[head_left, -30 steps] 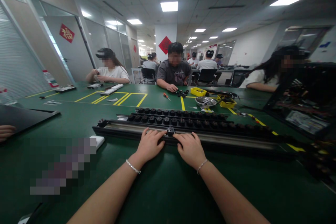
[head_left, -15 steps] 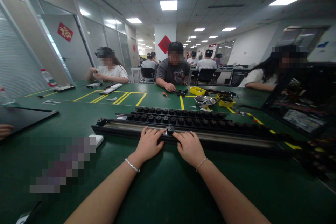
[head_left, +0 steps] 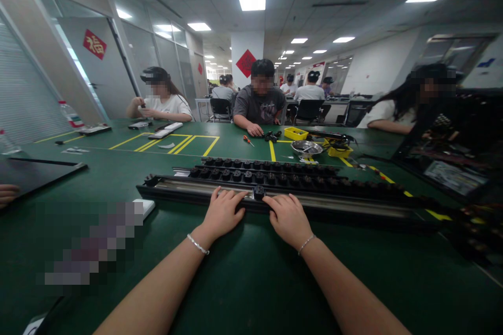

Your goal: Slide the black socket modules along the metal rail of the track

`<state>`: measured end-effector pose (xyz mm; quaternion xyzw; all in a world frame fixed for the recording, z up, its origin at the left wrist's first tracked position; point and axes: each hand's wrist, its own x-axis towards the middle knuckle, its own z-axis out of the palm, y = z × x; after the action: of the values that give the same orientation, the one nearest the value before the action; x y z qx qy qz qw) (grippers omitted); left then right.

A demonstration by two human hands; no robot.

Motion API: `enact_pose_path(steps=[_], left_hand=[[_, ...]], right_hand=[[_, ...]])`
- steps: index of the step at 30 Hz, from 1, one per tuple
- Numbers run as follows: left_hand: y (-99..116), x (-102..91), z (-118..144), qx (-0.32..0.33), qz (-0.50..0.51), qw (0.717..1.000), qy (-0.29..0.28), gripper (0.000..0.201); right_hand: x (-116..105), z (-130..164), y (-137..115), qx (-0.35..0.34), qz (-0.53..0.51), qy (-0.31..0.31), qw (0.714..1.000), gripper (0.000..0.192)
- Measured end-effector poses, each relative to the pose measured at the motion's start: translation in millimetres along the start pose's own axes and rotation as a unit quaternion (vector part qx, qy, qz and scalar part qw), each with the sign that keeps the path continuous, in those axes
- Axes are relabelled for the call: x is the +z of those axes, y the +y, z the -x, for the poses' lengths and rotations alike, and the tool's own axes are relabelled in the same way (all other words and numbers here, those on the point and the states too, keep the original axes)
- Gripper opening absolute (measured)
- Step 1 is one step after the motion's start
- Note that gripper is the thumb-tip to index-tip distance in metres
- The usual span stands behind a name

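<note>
A long black power rail (head_left: 365, 209) lies across the table in front of me, with an open channel along its top. One small black socket module (head_left: 259, 192) sits at that channel, between my two hands. My left hand (head_left: 225, 211) is open, fingers spread over the rail, its index fingertip a little left of the module. On the other side, my right hand (head_left: 290, 219) is also open, its index fingertip at the module's right side. Whether that fingertip presses on it, I cannot tell. Just behind lie rows of similar black sockets (head_left: 237, 176).
Further back stand a metal bowl (head_left: 306, 148), a yellow bin (head_left: 296, 133) and an orange screwdriver (head_left: 247, 140). A dark open-framed device (head_left: 451, 152) rises at right. A dark panel (head_left: 43, 175) lies at left beside another person's hand (head_left: 8, 194). Co-workers sit across the table.
The socket module has shifted slightly right along the rail, and my right hand has moved right with it. My left hand stays nearly in place, with a wider gap to the module.
</note>
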<state>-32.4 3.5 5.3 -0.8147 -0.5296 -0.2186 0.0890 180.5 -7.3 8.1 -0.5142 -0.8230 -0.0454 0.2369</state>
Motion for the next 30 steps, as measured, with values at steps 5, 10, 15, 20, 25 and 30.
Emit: enact_pose_path(steps=[5, 10, 15, 20, 25, 30], left_hand=[[-0.9, 0.6, 0.2, 0.004, -0.002, 1.0, -0.002, 0.043], [-1.4, 1.4, 0.1, 0.005, -0.003, 1.0, 0.001, 0.043], [-1.7, 2.2, 0.3, 0.006, 0.0, 1.0, 0.001, 0.042], [-2.9, 3.4, 0.3, 0.007, 0.005, 1.0, 0.005, 0.042], [-3.6, 3.6, 0.3, 0.01, 0.009, 1.0, 0.008, 0.042], [-3.7, 3.9, 0.1, 0.011, 0.009, 1.0, 0.009, 0.042]], right_hand=[[-0.1, 1.5, 2.9, -0.006, 0.004, 0.005, 1.0, 0.04], [1.3, 2.8, 5.1, -0.004, 0.013, 0.006, 1.0, 0.04], [1.1, 4.1, 7.1, -0.008, 0.021, 0.007, 1.0, 0.041], [0.0, 5.3, 9.6, -0.009, 0.03, 0.012, 0.999, 0.04], [-0.6, 6.7, 13.7, -0.01, 0.026, 0.015, 1.0, 0.04], [-2.9, 8.4, 16.5, -0.003, 0.017, 0.012, 1.0, 0.038]])
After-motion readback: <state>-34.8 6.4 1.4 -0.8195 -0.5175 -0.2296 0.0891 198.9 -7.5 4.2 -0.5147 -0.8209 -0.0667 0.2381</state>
